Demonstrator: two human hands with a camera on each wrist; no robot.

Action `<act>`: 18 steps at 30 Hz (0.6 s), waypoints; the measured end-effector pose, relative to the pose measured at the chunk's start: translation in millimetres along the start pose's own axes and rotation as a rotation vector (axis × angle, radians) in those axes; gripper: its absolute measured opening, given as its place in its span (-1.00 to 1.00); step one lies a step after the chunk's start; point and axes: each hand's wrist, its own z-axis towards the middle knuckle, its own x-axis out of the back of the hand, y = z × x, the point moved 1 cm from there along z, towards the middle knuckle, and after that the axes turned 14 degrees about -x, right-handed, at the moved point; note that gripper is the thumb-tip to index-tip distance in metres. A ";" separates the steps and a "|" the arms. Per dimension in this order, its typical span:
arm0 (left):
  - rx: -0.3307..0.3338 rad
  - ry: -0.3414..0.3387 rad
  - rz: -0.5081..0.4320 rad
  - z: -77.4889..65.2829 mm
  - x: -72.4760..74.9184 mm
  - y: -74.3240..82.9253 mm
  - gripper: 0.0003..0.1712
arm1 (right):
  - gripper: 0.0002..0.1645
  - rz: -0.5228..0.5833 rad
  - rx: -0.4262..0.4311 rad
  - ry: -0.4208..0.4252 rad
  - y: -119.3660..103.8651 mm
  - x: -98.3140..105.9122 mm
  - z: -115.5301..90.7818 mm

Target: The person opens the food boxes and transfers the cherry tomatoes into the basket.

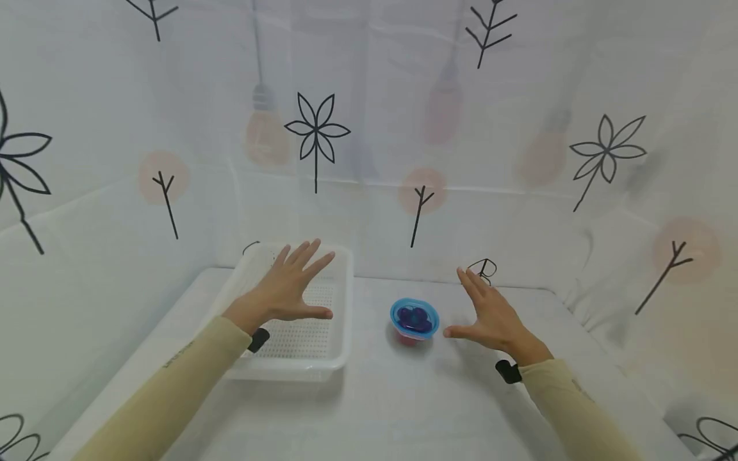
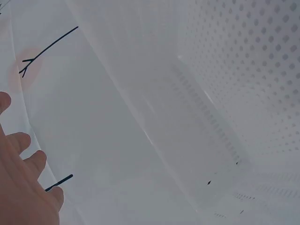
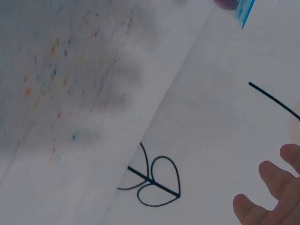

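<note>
My left hand [image 1: 286, 287] hovers over a white perforated plastic basket [image 1: 343, 307], its fingers spread and holding nothing. In the left wrist view, that hand's fingers [image 2: 35, 164] show beside the basket's wall [image 2: 154, 117]. To the right of the basket stands a small tub [image 1: 414, 320] with a blue rim, a pinkish base and dark blue-purple round pieces at its top. Just right of the tub my right hand [image 1: 491, 318] is raised, fingers extended and apart from it. Only a corner of the tub [image 3: 243, 11] appears in the right wrist view.
Both things stand on a white-covered table [image 1: 392, 410]. Behind it and at the sides hangs a white cloth [image 1: 357, 224] printed with black plant drawings and pinkish bulbs. The basket takes up the table's back left.
</note>
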 end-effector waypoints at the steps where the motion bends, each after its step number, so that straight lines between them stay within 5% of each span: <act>1: -0.007 0.003 -0.010 1.4 0.2 1.5 0.31 | 0.48 0.020 -0.011 -0.015 -1.0 -2.2 -0.8; 18: -0.096 0.019 -0.065 31.3 3.6 26.2 0.21 | 0.36 0.442 -0.093 -0.146 -15.3 -25.0 -6.3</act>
